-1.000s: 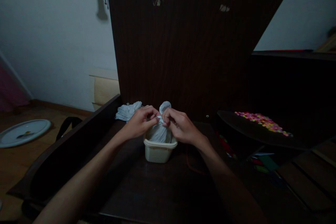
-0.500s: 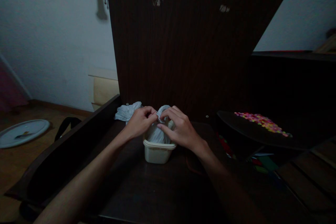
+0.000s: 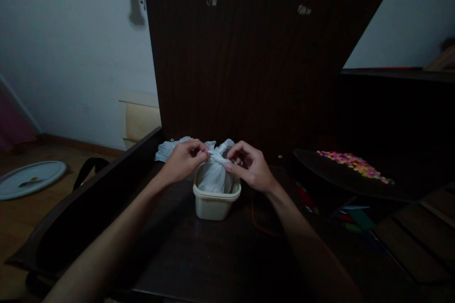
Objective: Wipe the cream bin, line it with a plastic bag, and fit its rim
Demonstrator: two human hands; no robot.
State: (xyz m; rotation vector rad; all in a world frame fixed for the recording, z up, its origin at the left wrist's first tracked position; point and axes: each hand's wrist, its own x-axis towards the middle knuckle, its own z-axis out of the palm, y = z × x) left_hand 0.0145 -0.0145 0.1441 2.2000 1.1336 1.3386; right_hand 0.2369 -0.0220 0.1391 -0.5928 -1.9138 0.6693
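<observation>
A white plastic bag (image 3: 215,177) sits inside a cream plastic basket (image 3: 213,208) on the dark wooden surface. Its gathered neck is twisted over itself above the basket's rim. My left hand (image 3: 185,158) pinches one end of the twisted plastic between thumb and fingers. On the other side, my right hand (image 3: 251,165) pinches the opposite end, fingers curled. What the bag contains is hidden. Behind my left hand lies a second piece of crumpled white plastic (image 3: 165,150).
A raised dark ledge (image 3: 103,203) runs along the left. Upright behind the basket stands a dark wood panel (image 3: 249,66). At right, small colourful pieces (image 3: 355,165) lie on a dark curved shelf (image 3: 320,177). A white oval lid-like object (image 3: 50,170) is on the floor.
My hands have moved apart, the right one shifting rightward, drawing the bag's neck into a taut twist. More of the bag and the basket's rim now shows.
</observation>
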